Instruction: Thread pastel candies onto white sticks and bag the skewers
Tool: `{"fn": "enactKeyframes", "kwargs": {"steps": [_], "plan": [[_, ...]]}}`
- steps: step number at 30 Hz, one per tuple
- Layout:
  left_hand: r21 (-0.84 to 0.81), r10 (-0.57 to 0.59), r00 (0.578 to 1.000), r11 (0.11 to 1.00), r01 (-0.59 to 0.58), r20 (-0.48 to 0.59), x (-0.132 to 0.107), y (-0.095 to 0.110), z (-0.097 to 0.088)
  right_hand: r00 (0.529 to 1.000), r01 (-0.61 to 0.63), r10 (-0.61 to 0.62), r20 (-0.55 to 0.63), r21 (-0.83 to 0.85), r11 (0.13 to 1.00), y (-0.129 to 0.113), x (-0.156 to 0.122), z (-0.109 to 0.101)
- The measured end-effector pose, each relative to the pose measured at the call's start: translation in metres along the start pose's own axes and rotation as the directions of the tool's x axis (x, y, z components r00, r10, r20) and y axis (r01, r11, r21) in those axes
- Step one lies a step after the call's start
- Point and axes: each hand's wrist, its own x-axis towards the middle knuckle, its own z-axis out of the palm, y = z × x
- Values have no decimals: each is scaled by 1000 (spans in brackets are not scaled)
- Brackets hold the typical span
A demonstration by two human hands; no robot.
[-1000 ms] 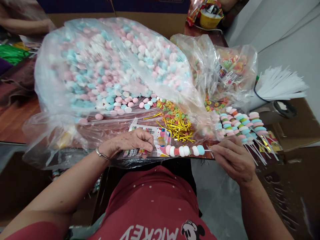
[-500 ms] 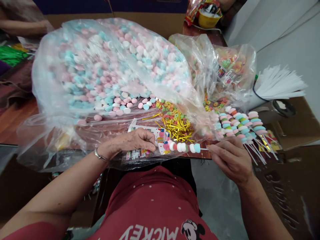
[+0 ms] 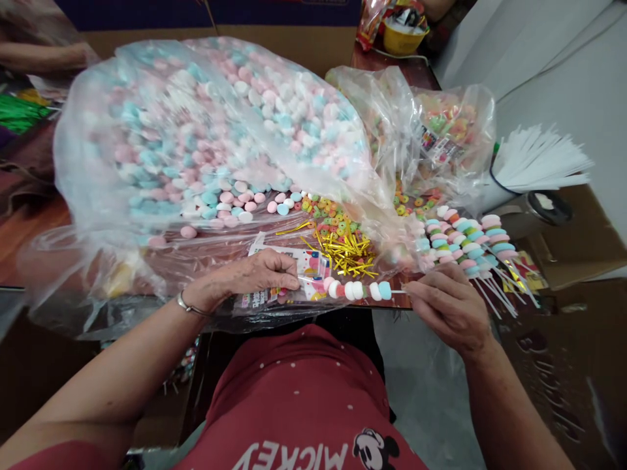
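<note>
My right hand (image 3: 448,307) pinches the thin white stick (image 3: 399,292) of a candy skewer, held level over the table edge. Pink, white and blue marshmallows (image 3: 357,290) are threaded on it, with red and green pieces between. The skewer's left end lies against a clear printed plastic bag (image 3: 313,267). My left hand (image 3: 267,271) is closed, thumb against fingers, on the left part of this bag. Just above lies a pile of gold twist ties (image 3: 350,251). Finished-looking candy skewers (image 3: 463,241) lie stacked beyond my right hand.
A huge clear bag of marshmallows (image 3: 215,130) covers the table's middle. Gummy rings (image 3: 328,212) lie loose, with another bag of gummy rings (image 3: 448,127) behind. White sticks (image 3: 543,163) stand bundled beside a mug (image 3: 526,212). Another person's arm (image 3: 44,57) is at far left.
The view has shifted slightly. The pink marshmallow at the skewer's left end now shows, where the bag's edge covered it before. Both hands keep nearly the same places.
</note>
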Motion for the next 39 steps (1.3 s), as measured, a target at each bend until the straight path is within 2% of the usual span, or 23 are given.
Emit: {"fn": "enactKeyframes", "kwargs": {"steps": [5, 13, 20, 29, 39], "plan": [[-32, 27, 1000, 999, -27, 7, -3, 3, 0, 998, -46, 49, -33, 92, 995, 1, -1, -1], [-210, 13, 1000, 978, -9, 20, -5, 1, 3, 971, -202, 230, -68, 286, 937, 3, -8, 5], [-314, -27, 998, 948, 45, 61, -6, 4, 7, 964, -222, 256, -71, 314, 923, -3, -10, 15], [-395, 18, 994, 918, 28, 112, -4, -2, 8, 925, -324, 377, -55, 406, 854, -7, -16, 18], [-433, 18, 994, 901, 30, 106, -7, 1, 11, 930, -315, 364, -53, 398, 862, -9, -17, 25]]}}
